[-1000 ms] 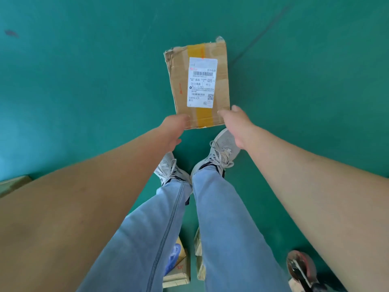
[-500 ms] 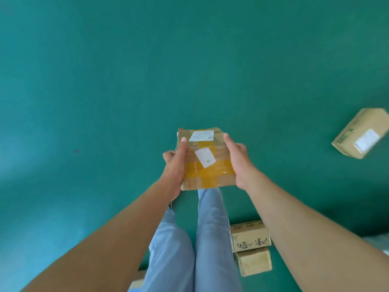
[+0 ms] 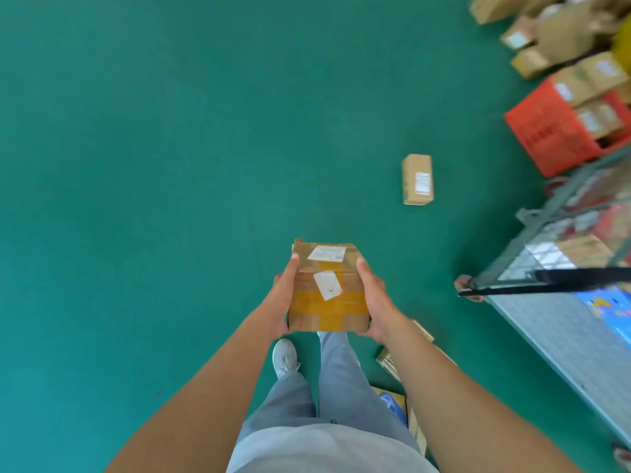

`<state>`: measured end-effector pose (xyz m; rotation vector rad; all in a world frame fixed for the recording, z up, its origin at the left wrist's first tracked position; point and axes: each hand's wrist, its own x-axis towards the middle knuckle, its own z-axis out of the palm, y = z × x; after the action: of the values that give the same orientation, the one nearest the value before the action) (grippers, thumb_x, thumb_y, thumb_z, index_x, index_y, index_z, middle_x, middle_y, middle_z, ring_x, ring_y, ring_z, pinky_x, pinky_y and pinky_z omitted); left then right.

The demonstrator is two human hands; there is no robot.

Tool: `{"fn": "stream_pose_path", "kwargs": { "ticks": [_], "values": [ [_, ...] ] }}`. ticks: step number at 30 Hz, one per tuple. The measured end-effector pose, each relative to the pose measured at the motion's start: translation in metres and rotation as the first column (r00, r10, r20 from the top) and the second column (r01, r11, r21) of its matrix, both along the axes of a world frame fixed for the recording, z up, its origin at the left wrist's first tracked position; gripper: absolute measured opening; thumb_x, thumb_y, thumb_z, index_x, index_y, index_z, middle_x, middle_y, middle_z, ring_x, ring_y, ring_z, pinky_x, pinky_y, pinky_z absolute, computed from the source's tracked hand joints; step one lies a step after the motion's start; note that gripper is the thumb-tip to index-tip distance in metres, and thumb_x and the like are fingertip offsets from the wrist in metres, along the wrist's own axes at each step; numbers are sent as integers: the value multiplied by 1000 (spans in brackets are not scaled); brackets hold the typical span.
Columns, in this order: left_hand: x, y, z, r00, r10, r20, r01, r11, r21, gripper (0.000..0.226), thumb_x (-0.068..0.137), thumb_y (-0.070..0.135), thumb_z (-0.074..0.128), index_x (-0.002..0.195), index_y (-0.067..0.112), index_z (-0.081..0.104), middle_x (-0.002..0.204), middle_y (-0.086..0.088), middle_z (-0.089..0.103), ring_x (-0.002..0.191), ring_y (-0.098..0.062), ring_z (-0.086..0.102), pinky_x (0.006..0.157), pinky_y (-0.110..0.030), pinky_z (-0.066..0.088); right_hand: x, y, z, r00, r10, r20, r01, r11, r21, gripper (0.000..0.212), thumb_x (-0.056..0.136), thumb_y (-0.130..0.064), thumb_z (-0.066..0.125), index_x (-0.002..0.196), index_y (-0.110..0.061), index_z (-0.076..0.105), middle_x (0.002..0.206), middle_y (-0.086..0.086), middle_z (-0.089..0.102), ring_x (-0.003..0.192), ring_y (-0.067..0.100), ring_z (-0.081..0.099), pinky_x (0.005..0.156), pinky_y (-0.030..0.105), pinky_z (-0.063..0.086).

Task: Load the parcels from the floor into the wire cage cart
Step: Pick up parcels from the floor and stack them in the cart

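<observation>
Parcel [image 3: 327, 288] sits clamped between both my hands in front of my body, lifted clear of the green floor [image 3: 136, 199]. My left hand [image 3: 281, 302] grips its left side, thumb laid up along the top edge, the other fingers hidden underneath. My right hand [image 3: 374, 302] grips the right side the same way, thumb on top. The box is brown cardboard with yellow tape across its near half and two white labels on the upper face.

Below it, at 6 o'clock, are my jeans and one pale shoe [image 3: 285, 358]. Just past my right forearm, at about 5 o'clock, a few small cartons [image 3: 389, 363] lie on the floor close to my feet, partly hidden by my arm and leg.

At 1 o'clock, well apart from the held box, a lone carton [image 3: 417, 179] lies on the floor with a white label on its face.

At 3 o'clock stands the wire cage cart [image 3: 553, 322], its near corner toward me, a dark strap [image 3: 580, 278] stretched across it and boxes blurred behind the mesh. Open floor lies between the parcel and that corner.

Beyond the cart, at 2 o'clock, a red crate [image 3: 549, 131] holds labelled cartons, and a heap of boxes [image 3: 553, 32] fills the far corner.
</observation>
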<state>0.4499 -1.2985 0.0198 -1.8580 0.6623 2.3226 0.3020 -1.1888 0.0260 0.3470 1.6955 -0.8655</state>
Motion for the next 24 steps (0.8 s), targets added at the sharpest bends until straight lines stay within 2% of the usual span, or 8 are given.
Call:
{"fn": "stream_pose_path", "kwargs": {
  "ticks": [3,5,8,12,16,19,23,24],
  "values": [
    [-19,30,26,985,-174,-9,174,985,9,86,72,90,61,133,30,55,116,-8,75,99,-31,75,68,-50,63,-1,57,25,983,-181,23,181,983,8,73,78,-87,55,131,-39,42,119,5,68,101,31,70,79,54,59],
    [-38,52,37,957,-291,-15,290,957,-27,77,79,82,63,134,31,53,116,-7,74,100,-31,73,70,-50,63,-4,94,33,950,-312,10,312,950,6,73,75,-83,61,130,-38,43,119,7,68,100,33,70,77,58,60],
    [-70,87,51,904,-426,-31,420,901,-109,56,90,70,59,132,33,50,117,-6,72,102,-28,71,72,-48,63,-12,137,37,854,-517,-65,516,856,-30,83,63,-79,68,128,-33,45,118,11,68,100,37,71,80,63,59],
    [-117,135,57,826,-561,-57,541,818,-196,50,91,65,59,129,34,53,117,-3,73,103,-28,73,85,-58,60,-24,194,41,694,-709,-127,702,705,-101,75,65,-76,70,123,-32,50,116,9,68,101,34,70,84,60,60],
    [-167,180,58,722,-690,-58,655,708,-265,65,75,72,68,127,35,57,112,-1,76,99,-26,76,85,-58,61,-46,250,40,553,-823,-129,816,566,-118,81,63,-82,68,125,-34,52,117,5,66,103,33,68,89,58,58],
    [-199,209,61,667,-743,-63,697,651,-301,69,70,72,70,126,33,59,109,-2,78,95,-26,77,82,-58,61,-64,282,43,501,-856,-123,853,513,-93,92,58,-91,61,132,-37,48,121,3,64,105,33,65,94,58,55],
    [-254,259,81,571,-819,-67,751,553,-362,62,76,69,70,124,32,61,107,-3,79,95,-27,77,82,-60,61,-99,333,65,418,-899,-128,887,435,-158,76,76,-82,55,133,-33,46,122,5,62,106,33,63,97,57,53],
    [-269,276,88,541,-838,-69,760,522,-386,60,77,69,70,124,32,62,107,-2,79,95,-27,77,83,-60,61,-109,350,68,397,-908,-132,893,415,-173,77,74,-82,55,134,-34,45,121,4,62,106,33,63,96,57,53]
  ]
}}
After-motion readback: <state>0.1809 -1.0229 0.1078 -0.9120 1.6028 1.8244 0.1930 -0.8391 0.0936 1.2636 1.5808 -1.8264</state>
